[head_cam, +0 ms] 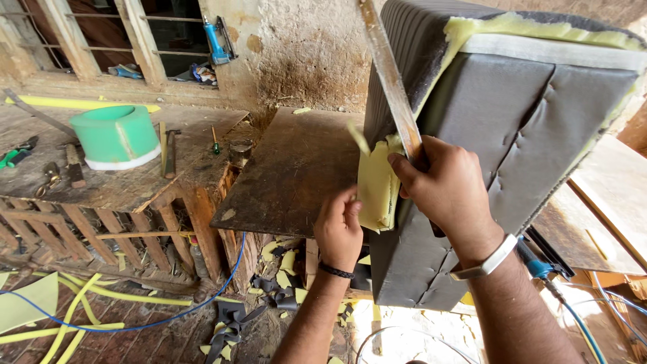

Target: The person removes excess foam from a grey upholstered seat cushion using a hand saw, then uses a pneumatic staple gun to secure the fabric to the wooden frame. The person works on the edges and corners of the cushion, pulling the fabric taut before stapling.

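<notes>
Our left hand [339,229] pinches the yellow foam flap [376,185] at the grey cushion's [526,135] edge. Our right hand [448,189] grips a long blade [391,81] upright against it. Open floor below; cluttered counter [101,178] well left.

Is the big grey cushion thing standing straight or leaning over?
Leaning over. The grey cushion tilts, its bottom corner low, while the right hand steadies it.

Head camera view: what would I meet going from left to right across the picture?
Green-handled pliers → pale green foam ring on the worn wooden bench → wooden-handled hammer → dark flat wooden board → left hand → yellow foam flap → right hand → grey upholstered cushion.
</notes>
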